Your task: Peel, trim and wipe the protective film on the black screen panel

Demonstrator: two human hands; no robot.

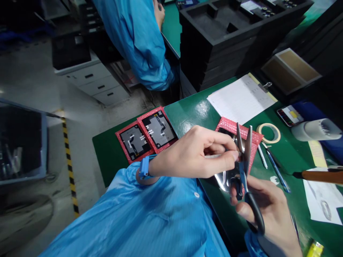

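My right hand (pixel 270 210) grips the black handles of a pair of scissors (pixel 245 167), blades parted and pointing up. My left hand (pixel 198 153) pinches a thin clear strip or film (pixel 214 156) right at the blades. Under the hands lie a shiny silver bag (pixel 223 180) and a red bubble-wrap pouch (pixel 230 125) on the green table (pixel 193 110). Two more red pouches holding dark parts (pixel 146 134) lie at the table's left end.
A clipboard with paper (pixel 241 98), a tape ring (pixel 268 132), pens (pixel 276 167), a white roll (pixel 316 129) and a wooden-handled tool (pixel 318 175) lie to the right. Stacked black foam trays (pixel 222 39) stand behind. Another person in a blue coat (pixel 139 43) works beyond.
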